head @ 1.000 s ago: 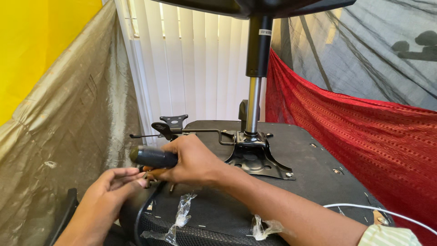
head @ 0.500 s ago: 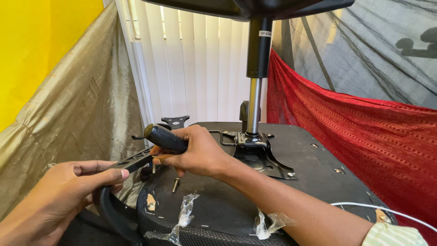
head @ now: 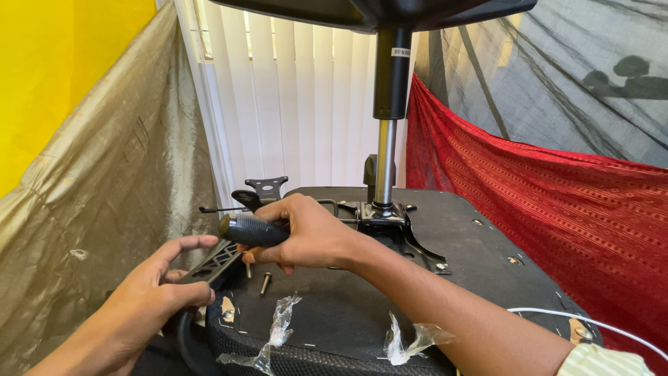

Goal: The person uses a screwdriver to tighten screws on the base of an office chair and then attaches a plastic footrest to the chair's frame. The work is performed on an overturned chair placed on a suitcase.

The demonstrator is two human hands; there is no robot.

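My right hand [head: 306,233] grips the dark ribbed handle of a screwdriver [head: 252,230], its shaft pointing down at the left edge of an upturned black chair seat [head: 452,278]. My left hand [head: 156,285] holds a black armrest bracket [head: 212,261] against that edge. A loose bolt [head: 265,282] stands on the seat just below my right hand. The chair's metal mechanism plate [head: 390,219] and its gas column [head: 385,160] rise behind my right hand.
A red cloth [head: 543,202] hangs on the right, a tan sheet [head: 104,195] on the left, white vertical blinds [head: 292,104] behind. Torn clear plastic scraps [head: 275,334] lie on the seat's near edge. A white cable [head: 591,320] crosses the lower right.
My right hand has lowered the screwdriver toward the seat edge. My left hand has moved in closer and now holds the bracket against the seat.
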